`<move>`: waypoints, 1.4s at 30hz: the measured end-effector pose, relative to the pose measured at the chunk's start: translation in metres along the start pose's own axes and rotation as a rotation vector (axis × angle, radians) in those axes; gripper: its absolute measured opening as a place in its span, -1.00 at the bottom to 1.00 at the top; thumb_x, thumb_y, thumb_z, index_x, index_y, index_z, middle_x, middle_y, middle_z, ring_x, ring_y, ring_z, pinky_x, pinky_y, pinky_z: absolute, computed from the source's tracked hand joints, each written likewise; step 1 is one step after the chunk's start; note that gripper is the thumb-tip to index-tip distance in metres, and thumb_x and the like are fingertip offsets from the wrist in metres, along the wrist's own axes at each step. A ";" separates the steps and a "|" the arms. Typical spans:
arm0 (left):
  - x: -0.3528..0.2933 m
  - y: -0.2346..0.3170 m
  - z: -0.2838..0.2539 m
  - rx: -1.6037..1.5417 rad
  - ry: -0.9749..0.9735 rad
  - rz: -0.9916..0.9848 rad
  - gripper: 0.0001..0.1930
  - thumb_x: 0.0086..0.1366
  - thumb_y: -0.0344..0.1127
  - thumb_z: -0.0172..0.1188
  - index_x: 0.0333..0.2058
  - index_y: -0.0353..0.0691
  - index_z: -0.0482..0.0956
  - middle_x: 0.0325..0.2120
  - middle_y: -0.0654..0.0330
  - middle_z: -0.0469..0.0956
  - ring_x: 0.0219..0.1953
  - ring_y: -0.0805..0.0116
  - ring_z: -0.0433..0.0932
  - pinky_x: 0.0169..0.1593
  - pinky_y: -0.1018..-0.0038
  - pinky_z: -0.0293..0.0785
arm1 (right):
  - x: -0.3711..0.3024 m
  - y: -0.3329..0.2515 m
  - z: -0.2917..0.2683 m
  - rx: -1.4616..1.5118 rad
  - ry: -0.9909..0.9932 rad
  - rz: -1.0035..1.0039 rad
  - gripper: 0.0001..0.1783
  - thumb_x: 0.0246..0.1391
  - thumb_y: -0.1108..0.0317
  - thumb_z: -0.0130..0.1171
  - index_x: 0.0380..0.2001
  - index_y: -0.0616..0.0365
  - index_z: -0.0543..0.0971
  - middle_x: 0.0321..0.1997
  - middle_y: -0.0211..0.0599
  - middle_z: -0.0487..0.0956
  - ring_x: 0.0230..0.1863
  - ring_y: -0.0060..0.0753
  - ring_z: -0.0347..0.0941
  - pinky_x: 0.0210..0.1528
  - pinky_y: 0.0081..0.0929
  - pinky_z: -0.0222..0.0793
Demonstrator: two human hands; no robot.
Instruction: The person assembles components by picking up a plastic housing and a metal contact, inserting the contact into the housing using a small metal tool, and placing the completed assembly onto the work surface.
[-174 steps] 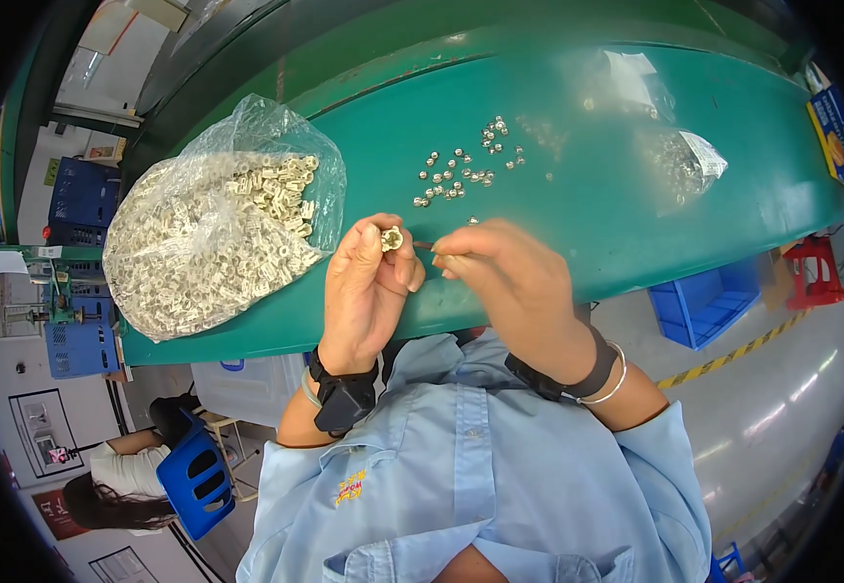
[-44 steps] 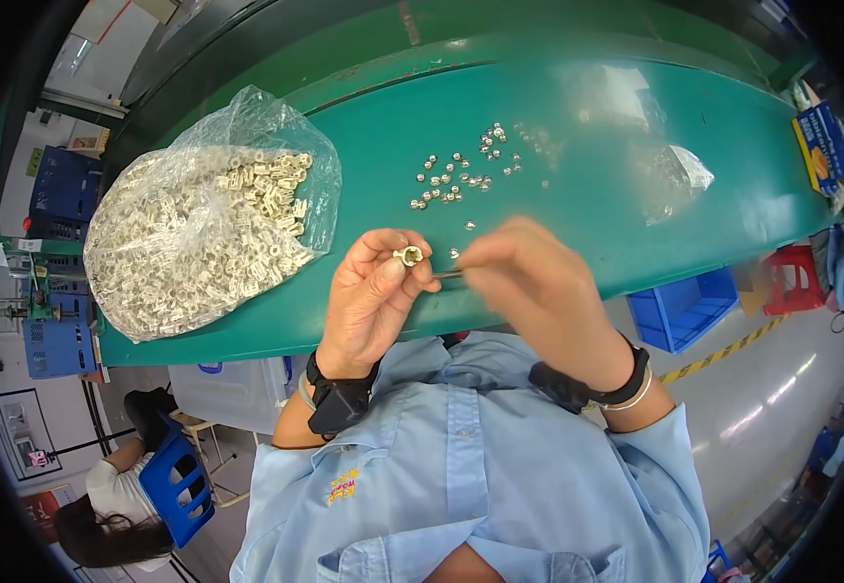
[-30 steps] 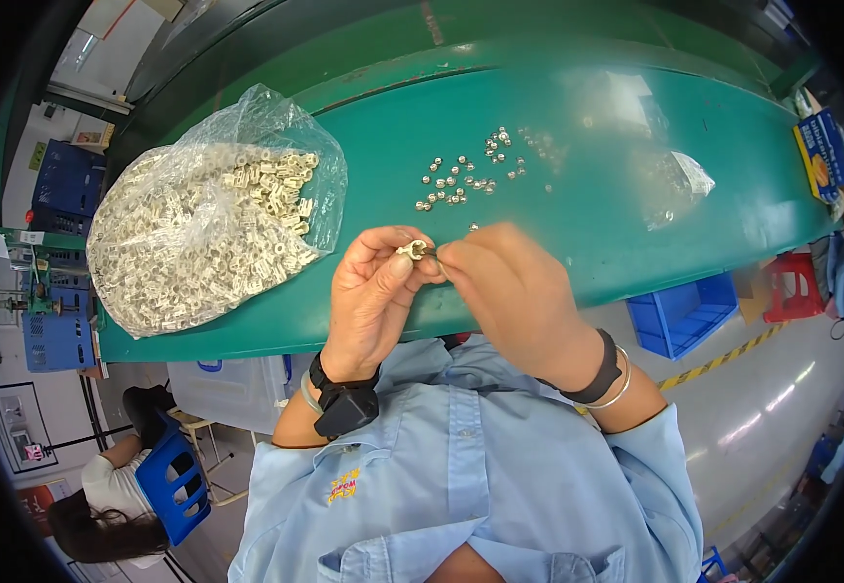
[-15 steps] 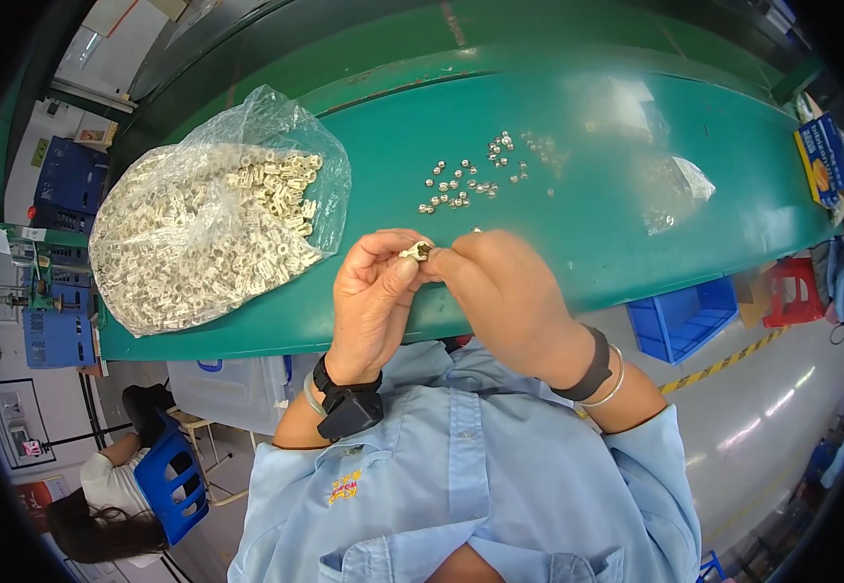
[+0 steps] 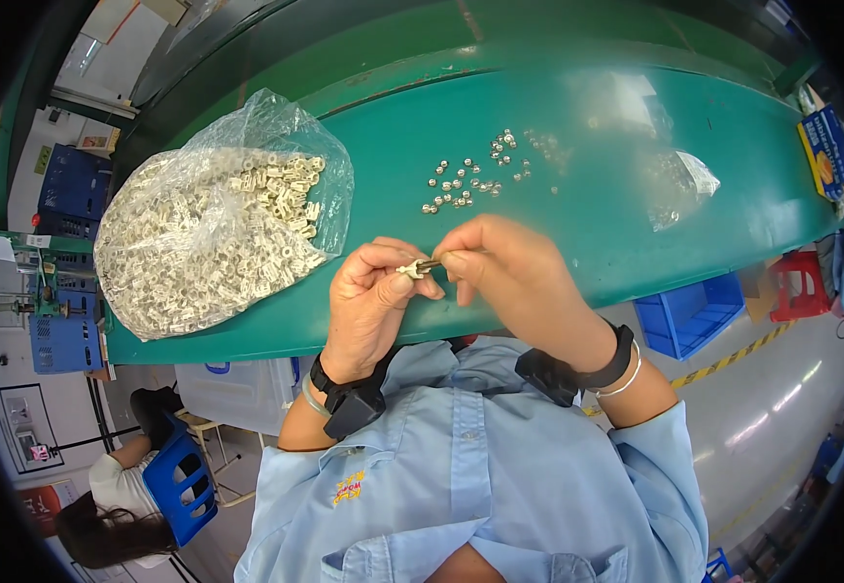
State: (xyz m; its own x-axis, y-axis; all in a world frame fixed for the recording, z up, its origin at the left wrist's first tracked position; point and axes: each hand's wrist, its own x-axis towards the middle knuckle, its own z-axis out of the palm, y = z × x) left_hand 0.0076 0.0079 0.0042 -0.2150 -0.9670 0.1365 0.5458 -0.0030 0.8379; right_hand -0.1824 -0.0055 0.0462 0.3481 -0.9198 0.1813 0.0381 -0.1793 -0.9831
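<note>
Pinched between thumb and fingers, a small cream-coloured plastic part (image 5: 409,270) sits in my left hand (image 5: 371,306). My right hand (image 5: 514,274) is closed on a thin dark metal piece (image 5: 430,263), whose far end meets the plastic part. I cannot tell how deep it goes in. Both hands are raised over the near edge of the green table (image 5: 383,185). Beyond them lie several small shiny metal balls (image 5: 463,185). To the left, a clear plastic bag (image 5: 218,228) is heaped with similar cream parts.
A small clear bag (image 5: 684,185) lies on the table's right side. At the right end is a blue and yellow box (image 5: 827,151). Below the table edge are a blue crate (image 5: 689,316) and a red stool (image 5: 796,287). Someone sits on a blue chair (image 5: 181,486) at lower left.
My right hand has drawn back to the right and turned, so the thin dark piece now shows between the hands. The left hand still holds the cream part.
</note>
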 end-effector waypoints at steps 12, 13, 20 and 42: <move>0.003 -0.001 -0.008 -0.112 0.090 -0.080 -0.80 0.35 -0.34 0.11 -0.11 -0.31 0.47 -0.28 0.08 0.50 -0.39 0.34 0.52 -0.25 0.35 0.54 | -0.015 -0.011 -0.003 0.150 -0.072 0.110 -0.89 0.20 0.48 0.03 -0.28 0.26 0.54 -0.44 -0.39 0.50 -0.47 -0.64 0.46 -0.42 -0.65 0.36; 0.003 0.000 -0.006 -0.142 0.066 -0.088 -0.77 0.36 -0.31 0.10 -0.09 -0.30 0.46 -0.29 0.09 0.51 -0.41 0.36 0.51 -0.29 0.37 0.52 | -0.014 -0.008 -0.003 0.120 0.002 0.062 -0.88 0.20 0.49 0.03 -0.27 0.27 0.54 -0.44 -0.39 0.50 -0.45 -0.63 0.47 -0.41 -0.64 0.36; 0.001 -0.004 -0.004 -0.325 0.021 -0.190 -0.69 0.38 -0.18 0.07 -0.06 -0.28 0.46 -0.31 0.13 0.52 -0.46 0.40 0.44 -0.40 0.41 0.39 | -0.013 -0.001 -0.003 0.025 0.079 -0.126 -0.87 0.20 0.51 0.04 -0.22 0.29 0.54 -0.39 -0.35 0.51 -0.42 -0.57 0.50 -0.40 -0.59 0.39; -0.004 -0.007 0.002 -0.066 0.075 -0.198 -0.67 0.40 -0.16 0.05 -0.08 -0.33 0.45 -0.43 0.18 0.51 -0.50 0.44 0.44 -0.42 0.43 0.40 | -0.013 -0.001 0.004 -0.762 0.045 -0.465 -0.79 -0.07 0.49 0.14 -0.28 0.18 0.48 -0.46 -0.31 0.38 -0.51 -0.30 0.36 -0.38 -0.42 0.23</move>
State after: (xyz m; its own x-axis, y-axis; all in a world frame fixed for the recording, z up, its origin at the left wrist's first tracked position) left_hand 0.0031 0.0126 -0.0010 -0.2636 -0.9621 -0.0694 0.5516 -0.2093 0.8074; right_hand -0.1835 0.0084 0.0447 0.4146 -0.7064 0.5736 -0.4721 -0.7059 -0.5281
